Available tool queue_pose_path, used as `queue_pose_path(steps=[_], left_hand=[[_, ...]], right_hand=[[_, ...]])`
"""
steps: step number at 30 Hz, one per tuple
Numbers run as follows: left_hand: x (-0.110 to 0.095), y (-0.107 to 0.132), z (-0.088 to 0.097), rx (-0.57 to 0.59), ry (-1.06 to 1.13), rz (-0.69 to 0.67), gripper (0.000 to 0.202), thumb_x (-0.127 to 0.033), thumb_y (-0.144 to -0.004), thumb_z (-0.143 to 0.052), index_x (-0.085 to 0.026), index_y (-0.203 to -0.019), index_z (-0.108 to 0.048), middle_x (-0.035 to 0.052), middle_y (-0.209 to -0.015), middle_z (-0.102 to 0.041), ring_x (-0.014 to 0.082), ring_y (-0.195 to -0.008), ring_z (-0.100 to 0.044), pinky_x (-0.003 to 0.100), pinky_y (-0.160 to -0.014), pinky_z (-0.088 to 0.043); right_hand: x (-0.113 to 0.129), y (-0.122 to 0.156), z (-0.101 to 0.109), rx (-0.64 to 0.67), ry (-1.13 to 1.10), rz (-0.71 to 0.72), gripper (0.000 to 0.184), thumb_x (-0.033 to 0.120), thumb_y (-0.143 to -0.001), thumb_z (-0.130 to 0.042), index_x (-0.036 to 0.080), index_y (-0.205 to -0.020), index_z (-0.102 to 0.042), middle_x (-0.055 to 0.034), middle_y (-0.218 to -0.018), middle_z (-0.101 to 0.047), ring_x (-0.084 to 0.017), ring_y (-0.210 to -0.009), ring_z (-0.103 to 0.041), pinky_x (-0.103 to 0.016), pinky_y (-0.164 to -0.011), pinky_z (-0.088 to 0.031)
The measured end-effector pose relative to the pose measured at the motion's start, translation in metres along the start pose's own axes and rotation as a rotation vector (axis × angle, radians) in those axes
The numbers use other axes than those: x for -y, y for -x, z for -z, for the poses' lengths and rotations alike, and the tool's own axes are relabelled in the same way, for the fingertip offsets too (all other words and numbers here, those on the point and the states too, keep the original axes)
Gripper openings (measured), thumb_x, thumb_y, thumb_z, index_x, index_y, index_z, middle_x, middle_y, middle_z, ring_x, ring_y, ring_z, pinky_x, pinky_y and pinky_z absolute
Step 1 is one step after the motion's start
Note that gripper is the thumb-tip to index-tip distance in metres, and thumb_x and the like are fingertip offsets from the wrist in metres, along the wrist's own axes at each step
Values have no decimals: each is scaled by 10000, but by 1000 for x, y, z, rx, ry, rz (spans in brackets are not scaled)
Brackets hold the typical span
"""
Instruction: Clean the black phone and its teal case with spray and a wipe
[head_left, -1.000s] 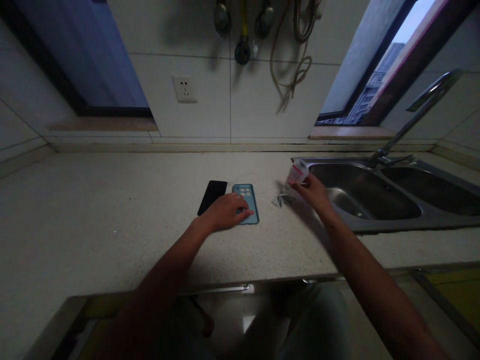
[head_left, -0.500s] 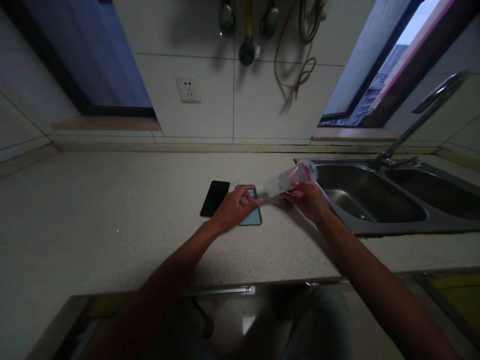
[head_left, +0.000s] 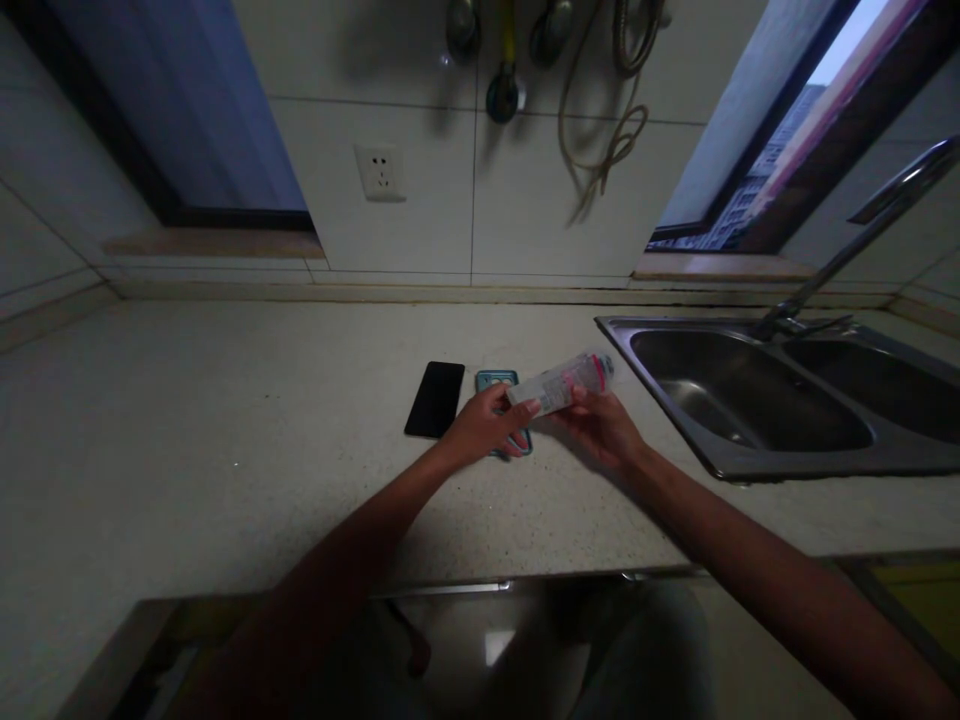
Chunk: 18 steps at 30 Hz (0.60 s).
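Both my hands hold a clear plastic packet with pink print (head_left: 561, 383) above the countertop. My left hand (head_left: 484, 425) pinches its left end between thumb and fingers. My right hand (head_left: 600, 425) grips its right part from below. Under my left hand lies a teal phone case (head_left: 497, 381), mostly covered by the hand. A black phone (head_left: 435, 398) lies flat just left of the case.
The speckled countertop (head_left: 225, 420) runs to a tiled wall with a socket (head_left: 379, 172). A steel double sink (head_left: 750, 400) with a tap (head_left: 862, 240) is at the right. Hoses and fittings hang on the wall (head_left: 600, 130). Windows are at both sides.
My right hand has brought the packet from the sink's edge leftward over the case. My left hand has lifted off the teal case and taken hold of the packet's left end.
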<state>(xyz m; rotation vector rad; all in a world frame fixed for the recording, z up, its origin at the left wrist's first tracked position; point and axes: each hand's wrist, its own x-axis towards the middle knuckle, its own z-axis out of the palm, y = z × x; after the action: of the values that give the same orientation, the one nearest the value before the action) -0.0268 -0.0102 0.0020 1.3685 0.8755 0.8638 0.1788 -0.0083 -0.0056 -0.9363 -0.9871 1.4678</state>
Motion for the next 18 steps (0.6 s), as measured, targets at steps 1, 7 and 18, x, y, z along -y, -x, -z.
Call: queue_pose_path(steps=[1,7,18], left_hand=[[1,0,0,21,16,1,463,-557,-812,-726,-159,-975,-555,5,-777,-630,119,-556,-665,253,-488,-574],[8,-3,2,179,100,113,480,-627,-855,-628,-176,-935,-484,-24,-661,-607,145,-491,-655,254,-440,-532],[23,1,3,201,150,71,446,-618,-878,-561,-206,-1001,-440,-39,-692,-557,96,-475,-552,205,-398,-406]], right_hand=[[0,0,0,8,-17,-10,453,443,-604,-884,238,-940,-660,-73,-993,-725,-264,-950,-686,-394,-823,-632],[3,1,0,18,-87,-67,537,468,-628,-872,244,-1080,-687,-96,-1124,-733,-250,-894,-706,-331,-659,-653],[-8,-4,4,67,-198,-17,396,396,-635,-886,172,-924,-734,-68,-863,-766,-211,-685,-719,-313,-546,-663]])
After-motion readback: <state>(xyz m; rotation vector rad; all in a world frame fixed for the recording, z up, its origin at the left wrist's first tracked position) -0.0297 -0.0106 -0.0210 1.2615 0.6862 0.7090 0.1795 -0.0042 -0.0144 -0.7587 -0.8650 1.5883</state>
